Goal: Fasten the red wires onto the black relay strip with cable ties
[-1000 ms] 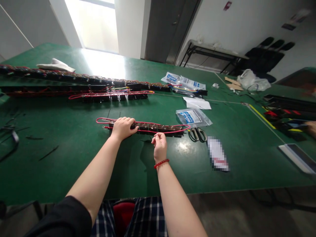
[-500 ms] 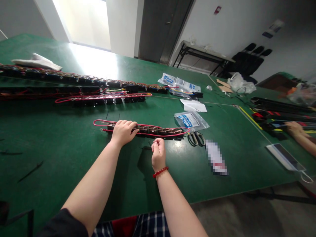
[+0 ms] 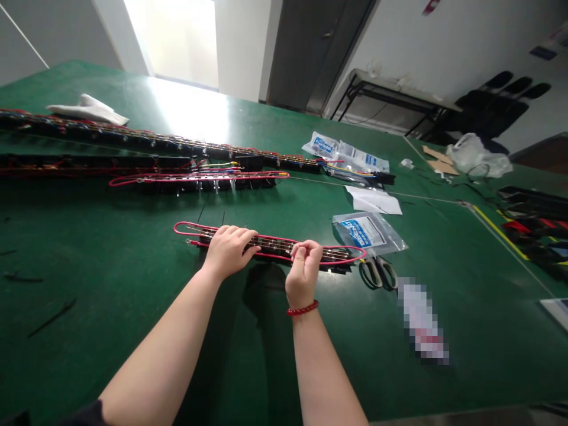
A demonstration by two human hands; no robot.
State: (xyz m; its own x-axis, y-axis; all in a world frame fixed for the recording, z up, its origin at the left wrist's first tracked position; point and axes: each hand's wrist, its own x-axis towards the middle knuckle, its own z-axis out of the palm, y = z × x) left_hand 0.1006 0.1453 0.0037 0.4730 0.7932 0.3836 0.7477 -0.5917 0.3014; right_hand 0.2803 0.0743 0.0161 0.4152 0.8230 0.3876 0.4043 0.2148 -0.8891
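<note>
A short black strip assembly point(image 3: 277, 244) with thin rods along its top and a red wire point(image 3: 261, 256) looped round it lies in front of me. My left hand point(image 3: 231, 249) is wrapped over its left half, fingers on the far side and thumb on the near side. Over the right half, my right hand point(image 3: 305, 269) is closed in a pinch; what its fingertips hold, if anything, is too small to make out. Scissors point(image 3: 378, 273) with dark handles lie by the assembly's right end, just short of a clear plastic bag point(image 3: 368, 231) with a blue and white label.
Behind stand longer wired black strips point(image 3: 146, 141) and another strip with a red wire loop point(image 3: 199, 179). A white cloth point(image 3: 89, 109), white paper point(image 3: 373, 199) and more bags point(image 3: 346, 155) lie around. Black strands point(image 3: 52, 318) are at left; black parts point(image 3: 536, 219) are far right.
My right hand has risen from the table in front of the assembly to above its right half. My left hand stays on the assembly. The view has turned slightly left.
</note>
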